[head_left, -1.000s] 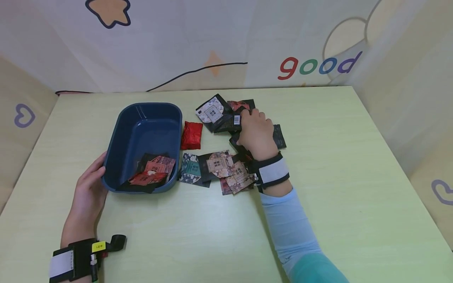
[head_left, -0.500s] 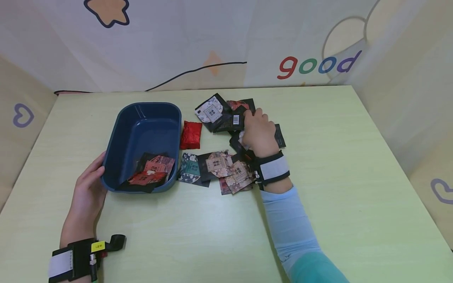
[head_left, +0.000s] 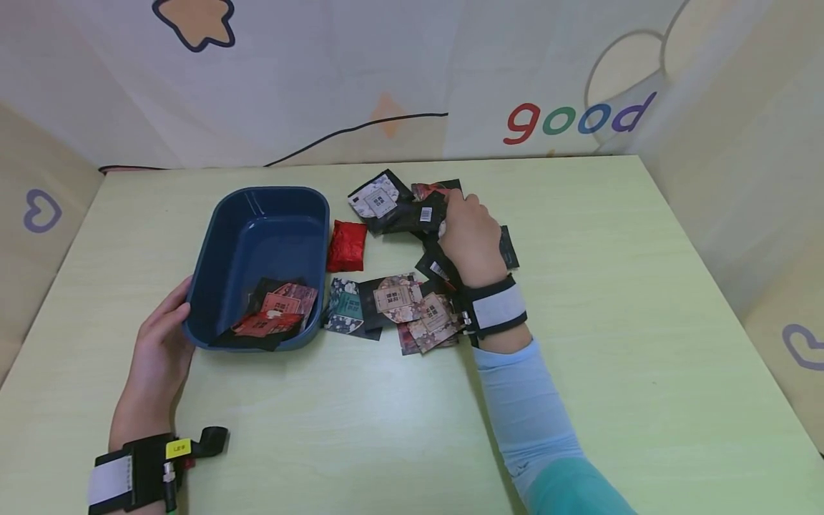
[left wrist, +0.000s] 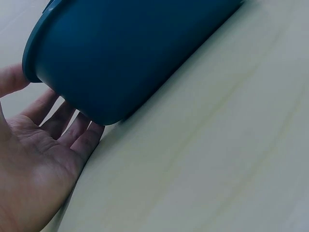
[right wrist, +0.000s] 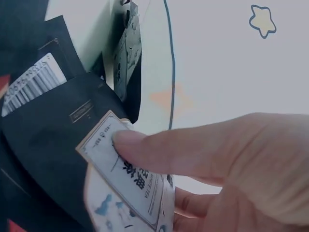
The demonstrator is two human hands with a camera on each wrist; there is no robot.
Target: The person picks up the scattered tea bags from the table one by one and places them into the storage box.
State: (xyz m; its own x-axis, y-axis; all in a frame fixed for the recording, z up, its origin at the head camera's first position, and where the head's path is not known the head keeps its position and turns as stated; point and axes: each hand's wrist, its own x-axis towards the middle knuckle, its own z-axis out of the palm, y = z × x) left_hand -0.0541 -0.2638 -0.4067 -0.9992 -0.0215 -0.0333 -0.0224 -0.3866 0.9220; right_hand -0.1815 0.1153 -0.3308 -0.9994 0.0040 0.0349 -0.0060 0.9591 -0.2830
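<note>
My left hand [head_left: 164,332] rests against the left side of a blue plastic bin [head_left: 277,239], its fingers reaching along the outer wall. Several tea sachets [head_left: 273,315] lie in the bin's near end. Over the heap of black sachets [head_left: 412,214] at the back, my right hand [head_left: 473,239] pinches a tea sachet [right wrist: 128,179] with a white label reading "WHITE TEA", thumb pressed on its printed face. From above, that sachet is mostly hidden under the hand. Other black sachets [right wrist: 48,130] with a barcode lie right beside it.
A shiny red packet [head_left: 347,247] sits just right of the bin. Nearer lie a teal-labelled sachet [head_left: 347,306] and several pink floral sachets [head_left: 434,322], partly overlapping. A printed cloth [head_left: 360,79] hangs behind the table [head_left: 611,322].
My right hand has shifted slightly toward the back. The black sachets beside its fingers have been nudged left and turned a little. My left hand and the bin stay put.
</note>
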